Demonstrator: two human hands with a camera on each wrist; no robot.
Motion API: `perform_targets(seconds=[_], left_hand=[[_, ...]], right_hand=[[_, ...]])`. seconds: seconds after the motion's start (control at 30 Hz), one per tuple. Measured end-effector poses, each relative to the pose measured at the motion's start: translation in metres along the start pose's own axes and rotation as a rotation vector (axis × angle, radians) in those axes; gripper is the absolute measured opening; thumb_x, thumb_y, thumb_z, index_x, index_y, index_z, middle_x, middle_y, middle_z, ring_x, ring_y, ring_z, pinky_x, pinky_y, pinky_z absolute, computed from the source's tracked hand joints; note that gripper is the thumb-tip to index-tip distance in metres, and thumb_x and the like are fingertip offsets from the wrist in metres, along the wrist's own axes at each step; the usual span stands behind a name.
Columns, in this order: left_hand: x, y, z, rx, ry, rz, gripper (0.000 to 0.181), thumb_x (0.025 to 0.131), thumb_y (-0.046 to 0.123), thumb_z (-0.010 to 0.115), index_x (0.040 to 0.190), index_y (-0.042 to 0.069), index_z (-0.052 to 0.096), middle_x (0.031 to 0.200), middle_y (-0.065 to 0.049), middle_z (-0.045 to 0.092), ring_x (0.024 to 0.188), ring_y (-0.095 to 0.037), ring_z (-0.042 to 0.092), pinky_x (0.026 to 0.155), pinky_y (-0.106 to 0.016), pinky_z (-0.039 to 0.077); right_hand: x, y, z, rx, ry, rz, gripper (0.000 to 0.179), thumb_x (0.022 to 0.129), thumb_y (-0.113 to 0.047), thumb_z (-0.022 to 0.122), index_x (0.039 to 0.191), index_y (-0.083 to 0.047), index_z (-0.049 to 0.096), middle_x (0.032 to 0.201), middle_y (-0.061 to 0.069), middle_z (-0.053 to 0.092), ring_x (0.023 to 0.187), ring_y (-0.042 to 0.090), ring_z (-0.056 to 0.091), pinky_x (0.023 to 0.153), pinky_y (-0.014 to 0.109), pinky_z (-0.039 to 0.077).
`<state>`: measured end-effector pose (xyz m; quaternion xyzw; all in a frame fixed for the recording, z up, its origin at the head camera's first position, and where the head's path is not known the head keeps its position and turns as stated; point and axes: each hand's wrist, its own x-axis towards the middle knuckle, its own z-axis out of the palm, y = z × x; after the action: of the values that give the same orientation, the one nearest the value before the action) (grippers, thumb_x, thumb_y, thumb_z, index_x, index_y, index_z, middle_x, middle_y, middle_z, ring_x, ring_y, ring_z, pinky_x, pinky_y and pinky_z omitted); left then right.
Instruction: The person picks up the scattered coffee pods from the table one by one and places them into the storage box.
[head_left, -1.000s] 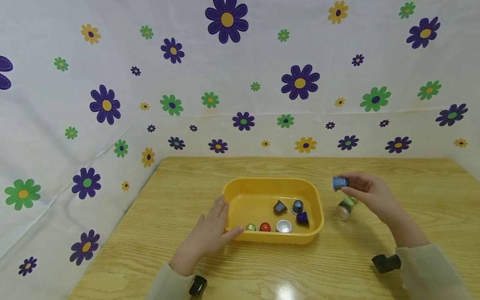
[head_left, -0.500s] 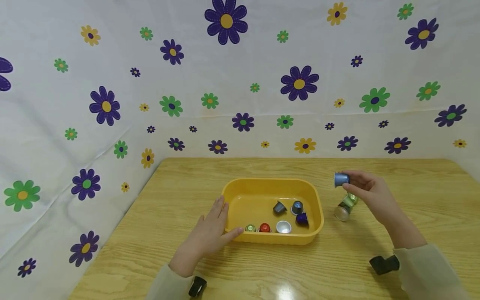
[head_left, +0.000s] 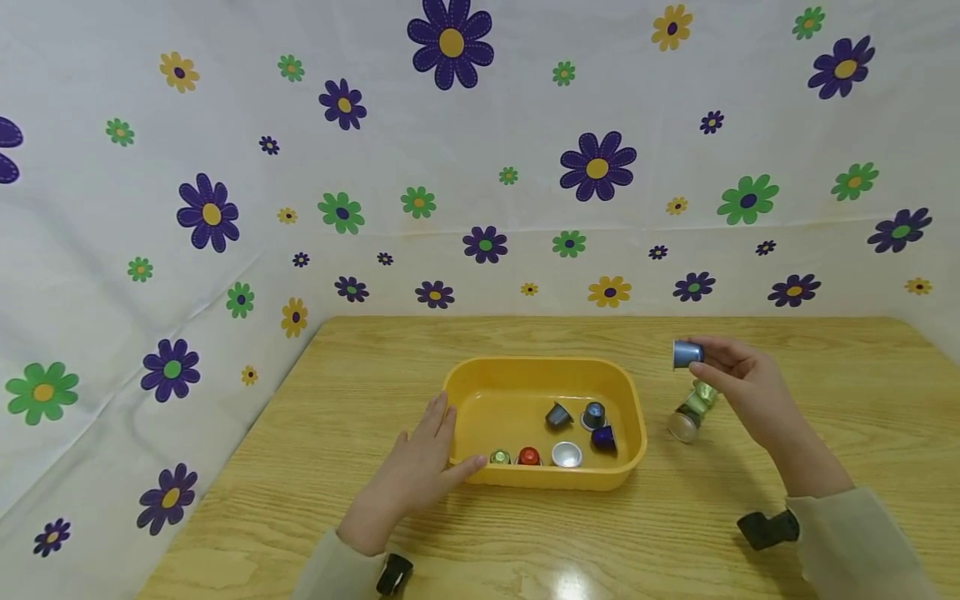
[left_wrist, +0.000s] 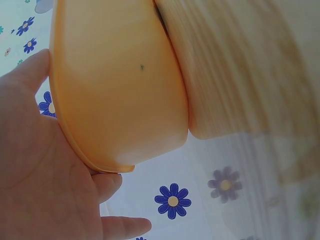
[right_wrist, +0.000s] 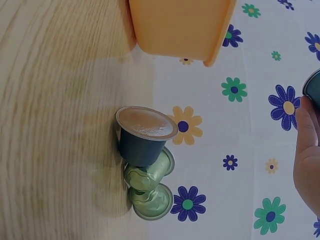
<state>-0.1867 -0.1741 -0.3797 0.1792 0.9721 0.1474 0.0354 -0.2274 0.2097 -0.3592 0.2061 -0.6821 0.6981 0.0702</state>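
My right hand [head_left: 757,400] pinches a light blue coffee capsule [head_left: 686,354] between thumb and fingers, held above the table right of the yellow tray [head_left: 558,477]. Only the capsule's edge [right_wrist: 314,89] shows in the right wrist view. Below that hand lie a dark capsule [right_wrist: 142,147] with a pale lid and two green capsules [right_wrist: 151,202], touching one another. My left hand [head_left: 412,475] rests against the tray's left end, fingers fairly straight along the rim, thumb at the near corner. In the left wrist view the tray's outer wall [left_wrist: 120,85] stands beside the palm.
Inside the tray are a grey capsule [head_left: 558,416], a blue one [head_left: 594,414], a dark blue one [head_left: 603,438], a silver lid-up one [head_left: 566,454], a red one [head_left: 528,456] and a green one [head_left: 500,457]. A flowered cloth [head_left: 480,150] hangs behind the wooden table [head_left: 480,542].
The right hand has lifted the light blue capsule slightly up and to the right, turning it a little. My left hand and the tray have kept their places.
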Motion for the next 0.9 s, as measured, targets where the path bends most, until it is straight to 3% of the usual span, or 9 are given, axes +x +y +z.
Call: perform_targets(seconds=[0.37,0.6,0.9], left_hand=[[0.000,0.001,0.000,-0.010,0.003,-0.001,0.087,0.085,0.062,0.035,0.138,-0.006,0.020,0.146,-0.016,0.002,0.132,-0.027,0.004,0.095,-0.060,0.019],[-0.001,0.001,0.000,-0.004,0.004,-0.004,0.087,0.085,0.062,0.035,0.138,-0.005,0.020,0.146,-0.016,0.002,0.132,-0.027,0.004,0.095,-0.059,0.019],[-0.001,0.000,0.000,-0.012,0.006,-0.005,0.087,0.084,0.062,0.035,0.138,-0.005,0.021,0.146,-0.015,0.002,0.133,-0.026,0.004,0.096,-0.058,0.018]], right_hand=[[0.000,-0.002,0.000,-0.041,0.000,0.022,0.028,0.087,-0.002,0.054,0.113,-0.010,0.059,0.105,-0.009,0.061,0.093,0.004,0.057,0.078,0.015,0.042],[0.000,-0.003,0.004,-0.013,-0.008,-0.002,0.028,0.087,0.000,0.054,0.113,-0.008,0.059,0.105,-0.009,0.061,0.094,0.004,0.057,0.079,0.016,0.043],[0.000,-0.004,0.010,-0.081,-0.012,0.006,0.027,0.087,-0.002,0.055,0.113,-0.008,0.058,0.106,-0.009,0.060,0.094,0.004,0.057,0.078,0.015,0.043]])
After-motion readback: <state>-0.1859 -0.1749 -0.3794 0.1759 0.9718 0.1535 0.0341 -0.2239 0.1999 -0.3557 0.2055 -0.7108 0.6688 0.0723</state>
